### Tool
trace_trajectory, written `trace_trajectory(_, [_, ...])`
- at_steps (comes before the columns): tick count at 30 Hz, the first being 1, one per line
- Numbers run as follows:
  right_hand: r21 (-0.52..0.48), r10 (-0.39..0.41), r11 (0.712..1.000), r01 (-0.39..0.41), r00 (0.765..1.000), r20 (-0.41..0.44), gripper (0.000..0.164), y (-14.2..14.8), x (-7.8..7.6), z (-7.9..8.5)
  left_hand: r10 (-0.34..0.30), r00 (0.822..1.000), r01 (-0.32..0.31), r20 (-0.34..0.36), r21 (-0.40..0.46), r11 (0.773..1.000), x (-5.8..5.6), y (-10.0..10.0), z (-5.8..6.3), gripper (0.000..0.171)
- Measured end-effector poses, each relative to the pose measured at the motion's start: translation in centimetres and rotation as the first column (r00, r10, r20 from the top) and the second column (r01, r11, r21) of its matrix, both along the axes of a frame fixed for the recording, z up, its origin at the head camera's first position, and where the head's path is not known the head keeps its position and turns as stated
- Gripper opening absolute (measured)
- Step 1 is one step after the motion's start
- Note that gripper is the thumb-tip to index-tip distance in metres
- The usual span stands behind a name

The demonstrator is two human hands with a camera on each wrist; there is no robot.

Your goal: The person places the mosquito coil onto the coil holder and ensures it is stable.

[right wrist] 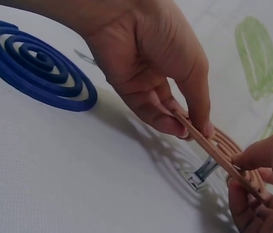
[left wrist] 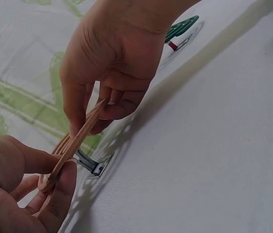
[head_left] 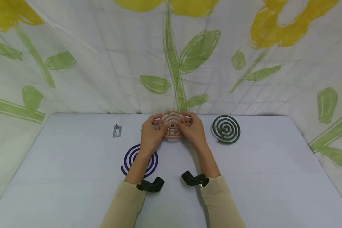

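Note:
A reddish-brown mosquito coil [right wrist: 206, 143] is tilted over the back edge of the table. My left hand [head_left: 151, 135] pinches its left side between thumb and fingers, and my right hand [head_left: 195, 131] pinches the right side. Both thumbs lie near the coil's centre. Below it stands a small metal coil stand [left wrist: 96, 167], its upright prong reaching the coil's underside around the middle; whether the prong passes through cannot be told. Under my left forearm lies a blue mosquito coil [right wrist: 42, 59], flat on the table and partly hidden in the head view.
To the right, a dark green mosquito coil [head_left: 224, 128] sits raised above the table, with something red beneath it. At the back left lies another flat metal stand [head_left: 117, 136]. A curtain [head_left: 117, 63] with painted flowers hangs behind the white table [head_left: 273, 190].

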State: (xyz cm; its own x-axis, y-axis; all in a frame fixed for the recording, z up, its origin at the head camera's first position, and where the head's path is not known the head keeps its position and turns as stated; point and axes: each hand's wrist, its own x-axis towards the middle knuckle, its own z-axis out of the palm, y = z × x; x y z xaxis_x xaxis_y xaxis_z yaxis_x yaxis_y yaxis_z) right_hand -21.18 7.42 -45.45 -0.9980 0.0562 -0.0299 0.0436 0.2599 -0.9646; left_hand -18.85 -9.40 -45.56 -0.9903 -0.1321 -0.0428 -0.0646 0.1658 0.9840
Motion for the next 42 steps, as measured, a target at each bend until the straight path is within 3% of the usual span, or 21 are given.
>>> trace_trajectory(12, [0.032,-0.010,0.999,0.010,1.000,-0.010,0.051,-0.13,0.05,0.13,0.023,1.000,-0.023,-0.004,-0.039,0.999,0.03,0.02,0.28,0.052])
trace_trajectory(42, [0.150,-0.032,0.988,0.037,0.999,-0.039,0.048,-0.45,0.03,0.01,0.024,0.999,-0.025,-0.027,-0.037,0.999,-0.28,-0.03,-0.07,0.050])
